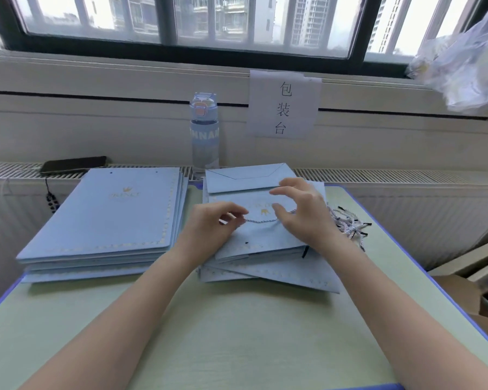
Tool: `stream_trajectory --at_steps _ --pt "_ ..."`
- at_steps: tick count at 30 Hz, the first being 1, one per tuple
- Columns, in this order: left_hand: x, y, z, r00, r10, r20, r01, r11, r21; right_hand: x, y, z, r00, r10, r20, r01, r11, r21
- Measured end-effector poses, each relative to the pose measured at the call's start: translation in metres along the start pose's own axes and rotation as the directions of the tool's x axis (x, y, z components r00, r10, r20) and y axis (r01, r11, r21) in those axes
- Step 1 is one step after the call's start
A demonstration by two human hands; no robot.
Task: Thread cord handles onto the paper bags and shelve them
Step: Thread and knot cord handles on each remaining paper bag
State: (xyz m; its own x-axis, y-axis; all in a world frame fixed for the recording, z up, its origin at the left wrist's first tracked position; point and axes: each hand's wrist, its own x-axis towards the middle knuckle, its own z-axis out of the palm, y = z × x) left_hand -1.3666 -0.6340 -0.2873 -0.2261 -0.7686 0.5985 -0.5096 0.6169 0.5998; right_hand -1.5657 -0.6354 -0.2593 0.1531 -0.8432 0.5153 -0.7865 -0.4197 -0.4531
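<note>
A flat light-blue paper bag (261, 239) lies on top of a loose pile of the same bags at the table's middle right. Across it stretches a twisted blue-white cord (262, 220). My left hand (214, 225) pinches the cord's left end between thumb and fingertips. My right hand (302, 209) pinches the other end with thumb and forefinger, its other fingers spread above the bag. A small punched hole (247, 242) shows near the bag's front edge. A bundle of spare cords (350, 225) lies right of my right hand.
A neat stack of blue bags (104, 220) fills the left of the green table (237, 333). A water bottle (205, 130) and a paper sign (283, 104) stand at the back wall. A phone (74, 164) lies on the radiator ledge. A cardboard box (479, 299) stands at right.
</note>
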Motion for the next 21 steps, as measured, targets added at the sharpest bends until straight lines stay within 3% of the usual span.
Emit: stream_trajectory --at_steps 2,4,6,8,13,17,21 --pt "0.001 0.004 -0.001 0.987 -0.16 -0.032 0.152 0.973 -0.176 0.008 -0.017 0.01 0.979 -0.088 0.184 0.076 0.994 0.073" --pt "0.0 0.004 -0.002 0.963 -0.264 -0.05 0.239 0.929 -0.284 0.008 -0.033 0.026 0.961 -0.111 0.254 0.052 0.972 0.227" --pt "0.0 0.004 -0.003 0.939 -0.34 -0.055 0.297 0.881 -0.369 0.004 -0.037 0.038 0.98 -0.065 0.188 -0.008 0.933 0.361" --pt "0.0 0.004 -0.003 0.92 -0.39 -0.027 0.338 0.83 -0.443 0.0 -0.033 0.04 0.992 -0.045 0.12 -0.004 0.925 0.381" --pt "0.001 0.009 0.0 0.932 -0.355 0.074 0.343 0.798 -0.496 -0.004 -0.018 0.026 0.991 -0.027 0.13 -0.025 0.922 0.386" --pt "0.001 0.01 -0.006 0.942 -0.322 0.091 0.32 0.787 -0.528 -0.006 -0.02 0.025 0.982 -0.096 0.163 0.037 0.942 0.333" --pt "0.002 0.013 -0.006 0.93 -0.36 0.08 0.344 0.768 -0.54 -0.008 -0.021 0.021 0.989 -0.066 0.136 0.004 0.912 0.411"
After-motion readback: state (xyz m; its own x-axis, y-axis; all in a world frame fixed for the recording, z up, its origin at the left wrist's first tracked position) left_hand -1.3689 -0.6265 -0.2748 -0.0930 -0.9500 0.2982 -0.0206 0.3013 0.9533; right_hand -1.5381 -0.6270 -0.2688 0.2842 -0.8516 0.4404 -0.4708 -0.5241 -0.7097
